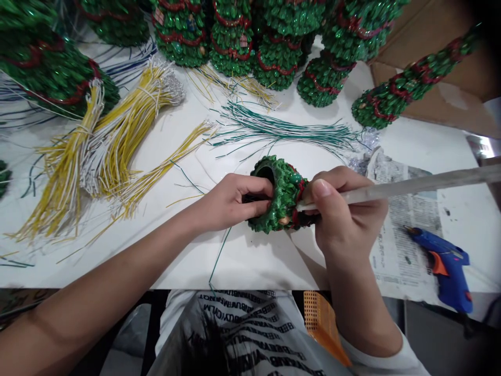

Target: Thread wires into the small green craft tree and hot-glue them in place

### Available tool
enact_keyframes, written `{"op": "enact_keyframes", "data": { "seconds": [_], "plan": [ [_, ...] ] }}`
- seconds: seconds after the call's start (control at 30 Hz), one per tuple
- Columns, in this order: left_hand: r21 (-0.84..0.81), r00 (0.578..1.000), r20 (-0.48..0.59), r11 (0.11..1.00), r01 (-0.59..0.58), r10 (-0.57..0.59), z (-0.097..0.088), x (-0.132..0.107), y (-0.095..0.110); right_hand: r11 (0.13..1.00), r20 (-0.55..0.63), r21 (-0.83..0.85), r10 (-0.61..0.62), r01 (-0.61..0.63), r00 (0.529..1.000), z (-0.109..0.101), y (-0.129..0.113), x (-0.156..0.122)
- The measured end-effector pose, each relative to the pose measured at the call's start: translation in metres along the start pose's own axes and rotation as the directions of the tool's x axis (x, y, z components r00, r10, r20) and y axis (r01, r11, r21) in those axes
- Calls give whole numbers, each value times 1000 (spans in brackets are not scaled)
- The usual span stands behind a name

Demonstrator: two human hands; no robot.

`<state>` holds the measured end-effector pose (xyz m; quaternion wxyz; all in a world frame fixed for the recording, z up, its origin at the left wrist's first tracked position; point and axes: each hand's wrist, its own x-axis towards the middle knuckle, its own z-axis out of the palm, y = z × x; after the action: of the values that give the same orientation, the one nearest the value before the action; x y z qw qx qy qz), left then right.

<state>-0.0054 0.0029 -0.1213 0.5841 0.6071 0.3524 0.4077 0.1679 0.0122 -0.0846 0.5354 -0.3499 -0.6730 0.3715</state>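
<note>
A small green Christmas tree figurine with red garland lies on its side, its hollow base facing left. My left hand reaches into that opening with thumb and forefinger closed together; their tips, and whatever they pinch, are hidden inside. Between the thumb and fingers of my right hand is a long, whitish tapered stick, slanting up to the right edge. Its narrow tip touches the figurine's side near the red garland. My right fingers also rest against the figurine's far end, which they cover.
Bundles of yellow-and-white wires lie left, and green-and-white wires lie beyond the figurine. Larger decorated trees stand along the back. A blue glue gun rests on newspaper at right, near a cardboard box.
</note>
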Motion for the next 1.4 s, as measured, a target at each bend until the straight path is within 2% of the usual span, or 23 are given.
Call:
{"op": "enact_keyframes", "data": {
  "seconds": [0.13, 0.23, 0.37, 0.53, 0.83, 1.03, 1.4],
  "plan": [
    [10, 1000, -13, 1000, 15, -15, 0, 0, 0, 1000, -38, -20, -25, 24, 999, 0, 2, 1],
    [4, 1000, -7, 1000, 5, -5, 0, 0, 0, 999, -18, -44, -21, 20, 1000, 1, 1, 0],
    [2, 1000, 8, 1000, -15, 15, 0, 1, 0, 1000, 9, 3, 6, -6, 1000, 0, 0, 0],
    [5, 1000, -7, 1000, 5, -5, 0, 1, 0, 999, -32, -34, -8, 7, 999, 0, 0, 1],
    [-39, 999, 9, 998, 54, -54, 0, 0, 1, 1000, 40, 7, 17, -18, 999, -3, 1, 0],
    [-7, 999, -1, 999, 47, -47, 0, 0, 2, 1000, -8, 14, -21, 21, 1000, -2, 3, 2],
    [-14, 999, 11, 999, 49, -49, -1, 0, 3, 1000, 84, -12, -2, 3, 996, -3, -2, 2]
  ]
}}
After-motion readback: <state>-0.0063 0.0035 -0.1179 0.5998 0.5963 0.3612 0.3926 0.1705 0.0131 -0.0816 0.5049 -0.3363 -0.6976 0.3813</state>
